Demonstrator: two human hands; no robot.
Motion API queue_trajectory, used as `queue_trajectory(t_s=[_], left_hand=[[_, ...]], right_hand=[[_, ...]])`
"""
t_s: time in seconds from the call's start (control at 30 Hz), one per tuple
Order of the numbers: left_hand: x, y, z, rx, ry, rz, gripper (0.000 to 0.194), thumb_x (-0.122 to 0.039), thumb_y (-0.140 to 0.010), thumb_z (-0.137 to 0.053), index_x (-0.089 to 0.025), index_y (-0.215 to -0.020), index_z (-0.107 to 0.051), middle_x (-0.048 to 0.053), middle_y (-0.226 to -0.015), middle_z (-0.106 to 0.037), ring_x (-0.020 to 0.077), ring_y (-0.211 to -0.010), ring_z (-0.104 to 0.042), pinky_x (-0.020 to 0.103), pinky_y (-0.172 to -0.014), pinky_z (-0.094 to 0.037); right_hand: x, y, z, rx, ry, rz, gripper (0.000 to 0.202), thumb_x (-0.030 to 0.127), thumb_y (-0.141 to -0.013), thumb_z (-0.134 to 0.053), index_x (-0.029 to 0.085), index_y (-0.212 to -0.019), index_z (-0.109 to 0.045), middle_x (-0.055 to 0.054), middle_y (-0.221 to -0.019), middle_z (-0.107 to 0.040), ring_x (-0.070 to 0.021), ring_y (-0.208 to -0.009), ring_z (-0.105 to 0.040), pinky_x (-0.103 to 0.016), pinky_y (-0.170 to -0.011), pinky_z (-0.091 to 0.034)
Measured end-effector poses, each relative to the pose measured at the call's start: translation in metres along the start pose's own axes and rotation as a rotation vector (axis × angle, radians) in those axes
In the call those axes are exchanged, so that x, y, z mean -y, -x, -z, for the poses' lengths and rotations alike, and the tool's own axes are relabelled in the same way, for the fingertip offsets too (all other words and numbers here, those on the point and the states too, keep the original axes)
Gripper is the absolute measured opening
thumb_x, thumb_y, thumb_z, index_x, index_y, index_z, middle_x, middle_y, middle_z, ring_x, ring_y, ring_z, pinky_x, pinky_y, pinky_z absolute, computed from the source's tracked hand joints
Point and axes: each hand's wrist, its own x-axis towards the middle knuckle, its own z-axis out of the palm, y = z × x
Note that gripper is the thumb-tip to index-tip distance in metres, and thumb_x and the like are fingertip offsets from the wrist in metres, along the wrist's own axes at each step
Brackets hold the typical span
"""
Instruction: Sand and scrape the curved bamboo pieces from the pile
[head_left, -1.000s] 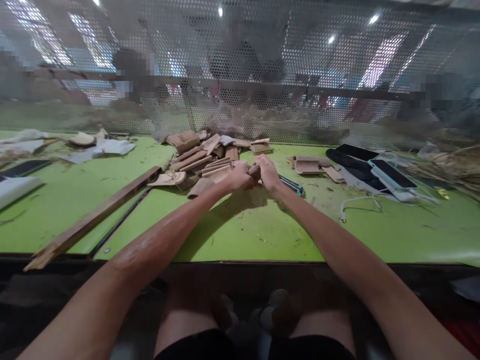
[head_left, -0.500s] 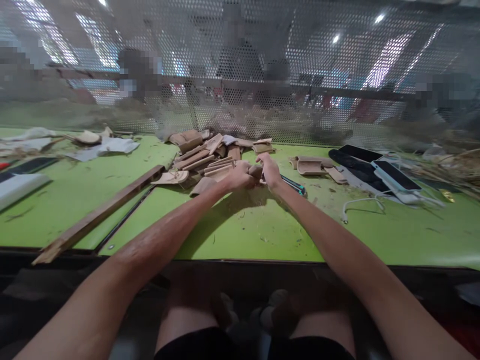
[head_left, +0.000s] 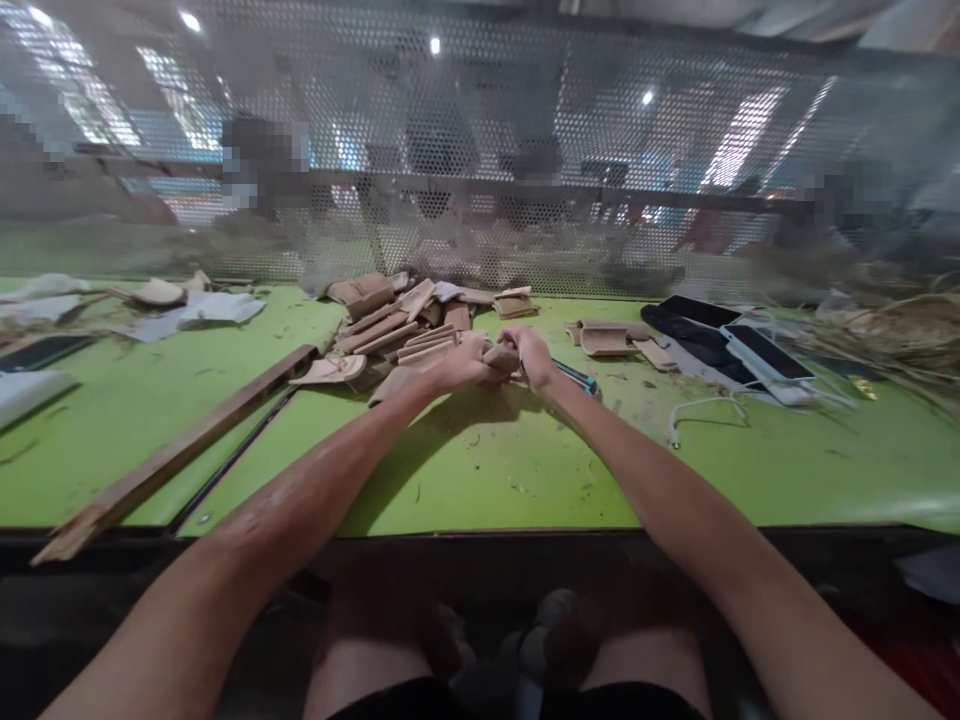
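My left hand [head_left: 465, 364] and my right hand [head_left: 529, 356] meet over the green table, both closed on a small curved brown piece [head_left: 501, 358] that looks like bamboo or bark. The left fingers wrap its left end; the right ones bend over its right end, and the fingertips are partly hidden. Just beyond and left of my hands lies a pile of similar curved brown pieces [head_left: 382, 335]. A teal and black utility knife [head_left: 576, 377] rests on the table beside my right wrist, partly covered by it.
A long wooden strip [head_left: 187, 445] lies at the left, its end over the front edge. More curved pieces [head_left: 606, 338] are to the right, near a phone [head_left: 772, 352], a dark pouch [head_left: 697, 340] and a white cable [head_left: 705, 405]. A perforated metal screen [head_left: 465, 230] stands behind.
The camera view has shifted slightly. My right hand has turned a little, and more of the brown piece shows between my hands.
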Motion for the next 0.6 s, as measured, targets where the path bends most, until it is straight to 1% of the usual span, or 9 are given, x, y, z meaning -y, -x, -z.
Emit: queue_trajectory(t_s=[0.07,0.13,0.27,0.37,0.4,0.47,0.53,0.57,0.6], left_hand=[[0.0,0.0,0.003,0.037,0.011,-0.029,0.019,-0.023,-0.059,-0.068,-0.012,-0.074,-0.071,0.001,-0.071,-0.067,0.0126,-0.064,-0.057,0.024,-0.065,-0.049],[-0.003,0.0,0.006,0.051,0.038,-0.034,0.02,-0.023,-0.058,-0.069,-0.012,-0.075,-0.072,0.003,-0.074,-0.068,0.0153,-0.071,-0.061,0.026,-0.069,-0.052],[-0.009,0.002,0.004,0.096,0.101,-0.012,0.024,-0.021,-0.058,-0.068,-0.013,-0.081,-0.073,0.004,-0.077,-0.069,0.0173,-0.076,-0.064,0.026,-0.072,-0.054],[-0.008,0.003,0.001,0.055,0.192,0.018,0.031,-0.021,-0.057,-0.07,-0.012,-0.087,-0.072,0.003,-0.074,-0.068,0.0163,-0.071,-0.063,0.026,-0.066,-0.054],[-0.006,0.003,0.0,0.032,0.219,0.024,0.033,-0.021,-0.057,-0.072,-0.012,-0.089,-0.071,0.003,-0.074,-0.067,0.016,-0.069,-0.063,0.026,-0.065,-0.053],[-0.003,0.003,-0.001,0.001,0.224,0.038,0.033,-0.022,-0.058,-0.074,-0.012,-0.089,-0.07,0.002,-0.071,-0.066,0.0154,-0.067,-0.062,0.026,-0.063,-0.053],[-0.001,0.002,-0.002,-0.019,0.148,0.055,0.029,-0.023,-0.059,-0.075,-0.012,-0.085,-0.068,0.002,-0.068,-0.064,0.0146,-0.064,-0.06,0.025,-0.061,-0.051],[0.0,0.001,-0.003,-0.038,0.097,0.056,0.028,-0.022,-0.059,-0.076,-0.012,-0.084,-0.067,0.002,-0.068,-0.064,0.0141,-0.063,-0.059,0.025,-0.06,-0.051],[0.0,0.0,-0.004,-0.06,0.058,0.05,0.03,-0.021,-0.058,-0.076,-0.012,-0.084,-0.067,0.002,-0.07,-0.064,0.0137,-0.063,-0.059,0.025,-0.06,-0.05]], right_hand=[[0.005,0.002,0.002,0.038,-0.167,-0.14,0.021,0.044,-0.077,-0.048,0.026,-0.068,-0.047,0.004,-0.058,-0.042,-0.0159,-0.054,-0.039,-0.03,-0.051,-0.035],[0.011,0.006,0.005,0.069,-0.29,-0.204,0.02,0.044,-0.077,-0.051,0.025,-0.069,-0.049,0.005,-0.056,-0.04,-0.0145,-0.05,-0.035,-0.029,-0.048,-0.031],[0.016,0.012,0.006,0.111,-0.371,-0.16,0.019,0.042,-0.078,-0.053,0.024,-0.072,-0.056,0.005,-0.057,-0.045,-0.0138,-0.047,-0.035,-0.029,-0.045,-0.029],[0.012,0.013,0.002,0.117,-0.232,-0.09,0.023,0.04,-0.083,-0.047,0.024,-0.075,-0.061,0.002,-0.065,-0.056,-0.0163,-0.055,-0.045,-0.03,-0.048,-0.036],[0.012,0.012,0.001,0.11,-0.138,-0.023,0.023,0.037,-0.085,-0.045,0.024,-0.076,-0.062,0.001,-0.07,-0.06,-0.0175,-0.062,-0.051,-0.03,-0.054,-0.042],[0.011,0.012,-0.001,0.087,0.081,0.181,0.024,0.032,-0.086,-0.045,0.023,-0.079,-0.066,-0.002,-0.084,-0.065,-0.02,-0.083,-0.058,-0.033,-0.076,-0.05],[0.012,0.01,0.0,0.078,0.269,0.366,0.024,0.03,-0.088,-0.047,0.024,-0.085,-0.069,-0.004,-0.096,-0.065,-0.0215,-0.102,-0.056,-0.037,-0.1,-0.045],[0.012,0.009,0.001,0.085,0.329,0.409,0.024,0.03,-0.089,-0.047,0.025,-0.088,-0.07,-0.005,-0.098,-0.064,-0.0221,-0.106,-0.054,-0.039,-0.106,-0.041],[0.012,0.008,0.003,0.101,0.362,0.411,0.025,0.03,-0.09,-0.046,0.025,-0.09,-0.071,-0.005,-0.099,-0.063,-0.0225,-0.106,-0.053,-0.04,-0.109,-0.039]])
